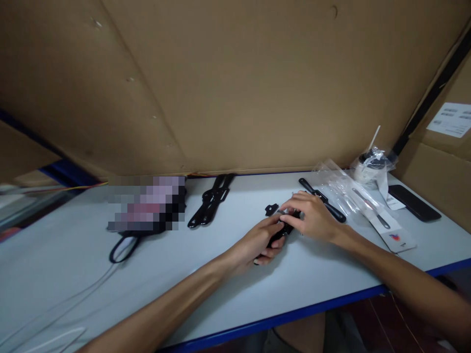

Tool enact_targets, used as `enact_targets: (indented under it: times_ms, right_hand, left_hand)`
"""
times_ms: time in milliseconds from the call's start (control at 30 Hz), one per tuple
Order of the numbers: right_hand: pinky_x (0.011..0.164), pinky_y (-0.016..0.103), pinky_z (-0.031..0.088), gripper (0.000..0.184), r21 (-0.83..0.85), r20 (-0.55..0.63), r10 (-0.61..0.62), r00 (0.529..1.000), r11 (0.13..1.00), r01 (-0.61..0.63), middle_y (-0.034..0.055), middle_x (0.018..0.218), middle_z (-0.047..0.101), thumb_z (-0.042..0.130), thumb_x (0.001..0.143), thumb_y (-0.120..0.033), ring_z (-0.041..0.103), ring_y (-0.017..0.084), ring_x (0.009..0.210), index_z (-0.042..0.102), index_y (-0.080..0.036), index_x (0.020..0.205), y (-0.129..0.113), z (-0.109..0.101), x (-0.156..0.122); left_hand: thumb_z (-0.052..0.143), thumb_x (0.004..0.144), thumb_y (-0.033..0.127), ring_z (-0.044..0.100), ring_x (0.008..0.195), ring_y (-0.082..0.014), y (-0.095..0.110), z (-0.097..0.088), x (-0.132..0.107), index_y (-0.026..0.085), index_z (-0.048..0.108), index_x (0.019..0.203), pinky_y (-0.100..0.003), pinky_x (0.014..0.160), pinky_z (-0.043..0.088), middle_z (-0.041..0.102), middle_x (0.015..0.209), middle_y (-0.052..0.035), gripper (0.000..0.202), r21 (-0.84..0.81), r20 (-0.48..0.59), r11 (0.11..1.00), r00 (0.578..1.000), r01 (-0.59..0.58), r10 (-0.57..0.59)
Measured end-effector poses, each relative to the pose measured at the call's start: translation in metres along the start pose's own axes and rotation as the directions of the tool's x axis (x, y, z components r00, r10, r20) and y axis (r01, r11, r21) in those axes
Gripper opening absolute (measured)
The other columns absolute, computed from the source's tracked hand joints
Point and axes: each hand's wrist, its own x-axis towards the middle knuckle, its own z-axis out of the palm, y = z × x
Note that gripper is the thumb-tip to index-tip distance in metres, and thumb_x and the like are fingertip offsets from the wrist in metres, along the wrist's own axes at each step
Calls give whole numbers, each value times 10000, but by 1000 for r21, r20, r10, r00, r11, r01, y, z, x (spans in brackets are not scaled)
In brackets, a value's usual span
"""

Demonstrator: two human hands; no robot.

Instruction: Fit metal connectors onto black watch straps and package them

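Note:
My left hand [262,241] lies on the white table [312,274], fingers curled round a small black part [282,229]. My right hand [312,215] comes in from the right and pinches the same black part at its upper end. The two hands meet over it near the table's middle right. A small black clip-like piece [271,209] lies just beyond my left fingertips. A long black strap or handle [324,199] lies behind my right hand, partly hidden by it.
A bundle of black straps [211,201] lies at the back centre. Clear plastic bags [353,196] with a card, a wrapped cup with a straw [370,166] and a dark phone [414,202] sit at the right. Cardboard walls stand behind. A blurred item and cables [123,247] lie left.

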Motion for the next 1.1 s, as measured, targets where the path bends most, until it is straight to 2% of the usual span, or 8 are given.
enact_targets:
  times_ms: [167,233,400,533,667,867,1033,1100]
  right_hand:
    - [753,303,424,180,60,20,112,994,992,-113,24,783,693,621,874,-52,583,161,780,743,-184,862,-3,7,0]
    - [747,304,414,173,60,19,128,992,990,-129,27,757,678,631,864,-50,582,165,782,737,-179,818,-4,6,1]
    - [751,311,406,201,25,-1,54,999,998,-54,28,749,647,600,942,-150,564,161,760,716,-177,780,1,-2,1]
    - [757,328,419,255,-75,-32,-45,998,996,43,45,752,636,598,958,-213,547,174,758,713,-167,735,8,-5,-1]
    - [763,318,436,213,-65,-27,-98,995,993,96,52,816,659,574,978,-225,563,175,796,764,-179,894,10,-5,-2]
    - [743,326,410,307,-157,16,-110,994,981,112,54,742,625,565,981,-241,521,174,751,725,-159,731,9,-5,-3]
    - [697,313,386,351,-78,91,-89,992,992,96,37,682,604,562,966,-225,500,164,714,699,-180,646,3,-5,-4]
    - [703,309,387,336,-45,120,-99,988,993,105,27,679,594,567,973,-240,492,158,703,719,-190,677,0,-5,-4]
  left_hand:
    - [409,1013,314,170,423,-56,-1,0,0,298,342,1491,-151,377,111,348,627,89,483,35,12,999,999,-34,34]
    - [407,1015,320,173,422,-58,-1,-1,0,309,311,1528,-155,378,107,348,627,88,522,38,15,999,999,-35,35]
    - [392,1017,323,172,425,-63,0,-2,-1,301,289,1561,-168,384,99,349,623,85,554,35,18,999,1000,-19,18]
    - [384,1014,315,167,427,-67,1,-2,-2,307,276,1571,-171,389,98,345,622,84,567,14,1,1000,1000,-5,5]
    - [407,999,296,167,429,-66,0,-2,-2,303,294,1561,-168,390,104,350,628,82,573,-1,-10,1000,1000,-10,10]
    - [404,992,283,163,433,-64,1,-3,-2,280,327,1533,-175,394,101,357,621,82,546,-23,-10,1000,1000,-3,3]
    - [455,972,285,165,435,-54,3,-2,-3,249,383,1489,-169,397,89,343,626,84,523,-36,4,999,1000,-24,24]
    - [466,967,288,164,433,-52,3,-2,-3,243,399,1474,-168,395,90,339,627,84,513,-36,19,999,999,-33,34]
